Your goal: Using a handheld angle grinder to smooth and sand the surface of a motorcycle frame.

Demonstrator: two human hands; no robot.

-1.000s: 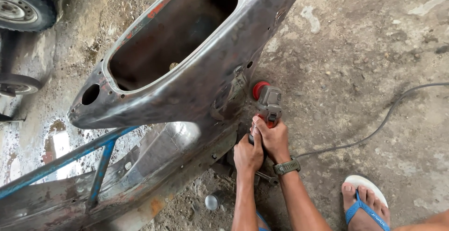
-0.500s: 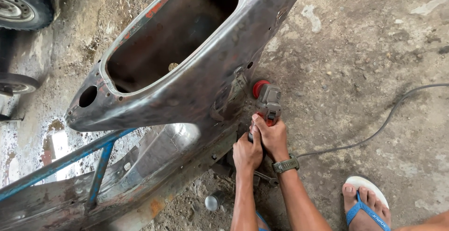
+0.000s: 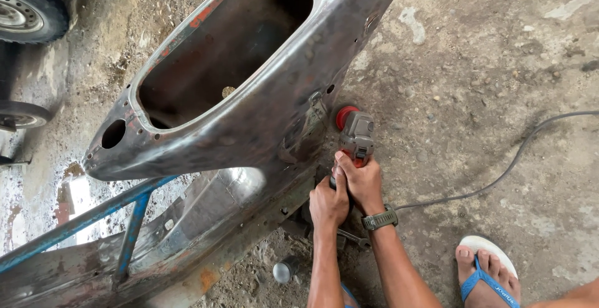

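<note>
A bare-metal scooter body shell [image 3: 249, 108] lies on its side across the ground, stripped to grey steel with traces of red paint. A grey and red angle grinder [image 3: 354, 133] is pressed against the shell's lower flank. My right hand [image 3: 360, 180] grips the grinder's body from behind, a watch on its wrist. My left hand [image 3: 327, 203] is closed just below and to the left of it, on the tool's rear end or side handle. The grinder's disc is hidden against the metal.
The grinder's grey cord [image 3: 499, 177] runs right across the concrete floor. A blue steel tube [image 3: 81, 224] props the shell at lower left. A wheel [image 3: 28, 9] sits at top left. My sandalled foot [image 3: 483, 270] rests at lower right; a small round cap [image 3: 284, 270] lies nearby.
</note>
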